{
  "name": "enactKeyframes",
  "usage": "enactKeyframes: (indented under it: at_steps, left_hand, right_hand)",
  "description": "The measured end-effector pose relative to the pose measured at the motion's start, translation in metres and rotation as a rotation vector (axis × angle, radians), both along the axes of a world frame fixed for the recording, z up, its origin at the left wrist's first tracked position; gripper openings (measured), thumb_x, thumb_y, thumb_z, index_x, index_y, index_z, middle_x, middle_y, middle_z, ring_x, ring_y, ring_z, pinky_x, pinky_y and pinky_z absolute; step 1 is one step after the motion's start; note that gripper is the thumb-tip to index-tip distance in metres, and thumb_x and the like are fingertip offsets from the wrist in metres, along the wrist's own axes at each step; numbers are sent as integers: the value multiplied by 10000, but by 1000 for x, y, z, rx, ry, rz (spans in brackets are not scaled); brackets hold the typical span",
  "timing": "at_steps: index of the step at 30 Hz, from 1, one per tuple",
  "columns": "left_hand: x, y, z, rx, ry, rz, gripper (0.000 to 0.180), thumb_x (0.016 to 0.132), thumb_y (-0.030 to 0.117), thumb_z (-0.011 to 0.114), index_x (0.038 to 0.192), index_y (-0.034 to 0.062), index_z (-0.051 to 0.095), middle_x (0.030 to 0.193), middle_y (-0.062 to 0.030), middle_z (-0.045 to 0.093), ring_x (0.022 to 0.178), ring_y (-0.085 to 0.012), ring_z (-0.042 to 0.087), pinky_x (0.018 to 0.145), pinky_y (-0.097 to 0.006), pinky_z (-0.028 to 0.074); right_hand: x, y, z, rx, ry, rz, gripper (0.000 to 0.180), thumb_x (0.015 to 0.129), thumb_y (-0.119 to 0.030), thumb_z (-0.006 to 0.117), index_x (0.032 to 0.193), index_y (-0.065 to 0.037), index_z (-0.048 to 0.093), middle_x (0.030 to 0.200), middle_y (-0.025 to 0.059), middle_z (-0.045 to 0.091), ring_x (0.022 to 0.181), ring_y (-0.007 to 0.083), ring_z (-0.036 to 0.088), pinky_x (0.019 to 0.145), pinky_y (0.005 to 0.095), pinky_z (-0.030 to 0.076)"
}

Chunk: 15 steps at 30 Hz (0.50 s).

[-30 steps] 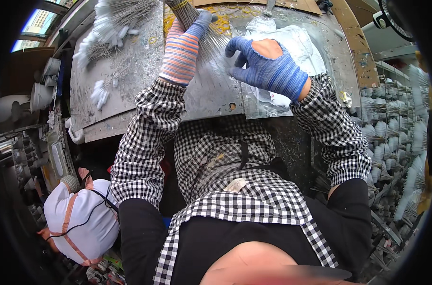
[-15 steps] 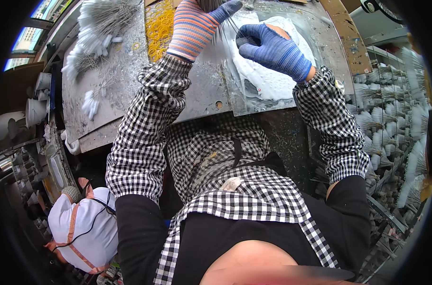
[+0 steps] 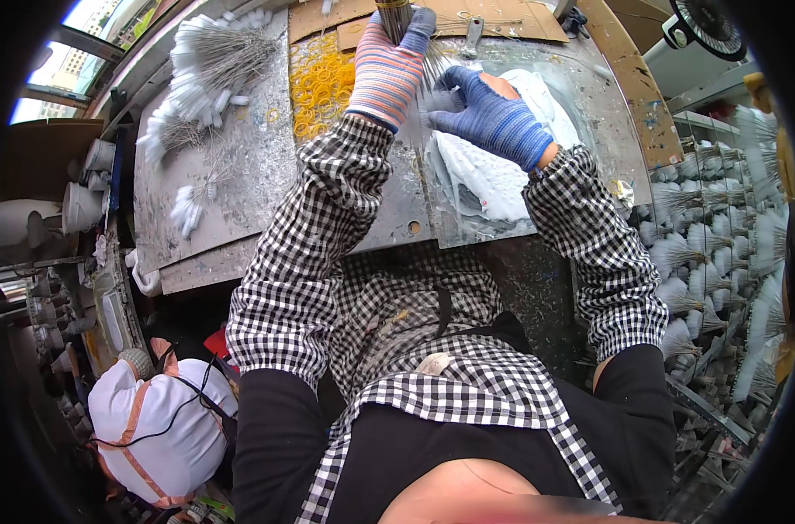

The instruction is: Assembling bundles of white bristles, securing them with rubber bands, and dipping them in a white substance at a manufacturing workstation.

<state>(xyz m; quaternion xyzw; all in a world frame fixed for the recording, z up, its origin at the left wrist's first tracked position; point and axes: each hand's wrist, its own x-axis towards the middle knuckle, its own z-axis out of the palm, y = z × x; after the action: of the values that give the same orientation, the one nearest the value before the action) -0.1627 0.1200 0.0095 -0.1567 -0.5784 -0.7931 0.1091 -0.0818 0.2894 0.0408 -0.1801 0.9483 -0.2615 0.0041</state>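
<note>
Clamping wires [image 3: 396, 24]: left hand [image 3: 386, 77] | right hand [image 3: 492, 118]: grip unclear | around: yellow rings [image 3: 316, 87], scraper [image 3: 474, 37], brushes [image 3: 207, 70]

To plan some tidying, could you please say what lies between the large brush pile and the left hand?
Grey board, then yellow rings nearer the left hand, in the head view.

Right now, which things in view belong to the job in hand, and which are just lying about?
Likely in the job:
wire bundle, in the left hand
right hand, near the bundle's lower end
white-tipped wires
yellow bands
white paste-like mass

Apparently just around:
scraper
fan
white bucket
</note>
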Motion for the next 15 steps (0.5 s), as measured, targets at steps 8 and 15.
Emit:
enactKeyframes:
  at_steps: [8,15]
  left_hand:
    - [31,30,25,-161,-12,-22,241,991,145,718,1195,67,616,960,33,643,881,-73,587,796,-248,496]
    - [23,37,15,-848,658,179,523,731,138,899,1203,88,680,1082,-46,720,993,-221,692,880,-361,570]
  right_hand:
    - [-5,27,-16,-335,-49,-4,494,807,-385,824,1118,-17,713,941,148,754,908,246,738,851,342,562]
    - [-13,46,-18,21,-6,25,446,900,-489,733,1104,-93,750,937,106,772,922,290,742,889,397,564]
